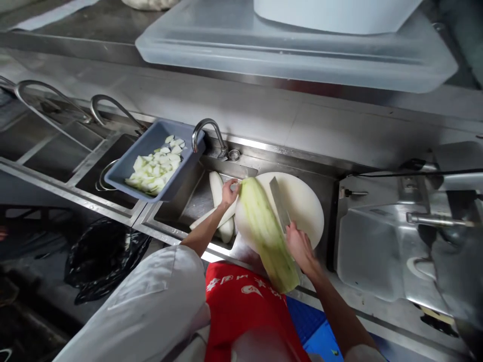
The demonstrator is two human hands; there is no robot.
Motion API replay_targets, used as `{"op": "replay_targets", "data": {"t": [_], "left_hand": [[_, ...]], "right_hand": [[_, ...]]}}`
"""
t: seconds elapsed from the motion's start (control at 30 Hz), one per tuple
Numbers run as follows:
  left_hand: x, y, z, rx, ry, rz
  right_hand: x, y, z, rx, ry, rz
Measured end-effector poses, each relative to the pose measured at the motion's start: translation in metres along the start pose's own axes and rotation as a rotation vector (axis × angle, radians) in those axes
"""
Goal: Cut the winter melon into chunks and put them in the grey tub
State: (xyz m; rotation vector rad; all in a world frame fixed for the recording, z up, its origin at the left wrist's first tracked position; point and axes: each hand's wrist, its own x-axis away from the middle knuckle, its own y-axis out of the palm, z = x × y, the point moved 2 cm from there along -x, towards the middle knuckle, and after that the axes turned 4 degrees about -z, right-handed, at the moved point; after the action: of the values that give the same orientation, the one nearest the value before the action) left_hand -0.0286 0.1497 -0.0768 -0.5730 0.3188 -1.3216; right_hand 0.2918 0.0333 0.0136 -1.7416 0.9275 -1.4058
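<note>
A large, long winter melon with pale green, peeled-looking flesh lies slantwise over the round white cutting board. Its near end sticks out past the sink edge toward my red apron. At the far end, my left hand has its fingers curled against the melon's tip. My right hand grips the handle of a cleaver, its broad blade standing just right of the melon over the board. Long whitish peeled gourds lie in the sink basin under my left forearm.
A blue-grey tub of cut pale pieces rests across the sinks at left, near a curved faucet. A shelf with a translucent lid overhangs the back. Metal equipment stands right; a black bag is low left.
</note>
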Motion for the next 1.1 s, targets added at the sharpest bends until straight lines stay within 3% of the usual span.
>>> {"op": "replay_targets", "data": {"t": [0.1,0.2,0.33,0.73,1.0,1.1], "left_hand": [[0.014,0.004,-0.001,-0.091,0.13,0.157],[0.017,0.017,0.004,-0.192,0.311,0.081],[0.015,0.032,0.01,-0.268,0.475,0.018],[0.016,0.043,0.009,-0.243,0.406,0.024],[0.02,0.051,0.006,-0.205,0.358,0.045],[0.02,0.055,0.005,-0.17,0.33,0.07]], "right_hand": [[-0.018,-0.008,-0.048,0.032,-0.096,0.011],[-0.027,-0.011,-0.078,0.094,-0.123,-0.011],[-0.029,-0.014,-0.096,0.174,-0.085,-0.049],[-0.021,-0.031,-0.111,0.283,-0.034,-0.118],[-0.039,-0.06,-0.125,0.236,-0.035,-0.193],[-0.049,-0.06,-0.136,0.247,-0.036,-0.192]]}}
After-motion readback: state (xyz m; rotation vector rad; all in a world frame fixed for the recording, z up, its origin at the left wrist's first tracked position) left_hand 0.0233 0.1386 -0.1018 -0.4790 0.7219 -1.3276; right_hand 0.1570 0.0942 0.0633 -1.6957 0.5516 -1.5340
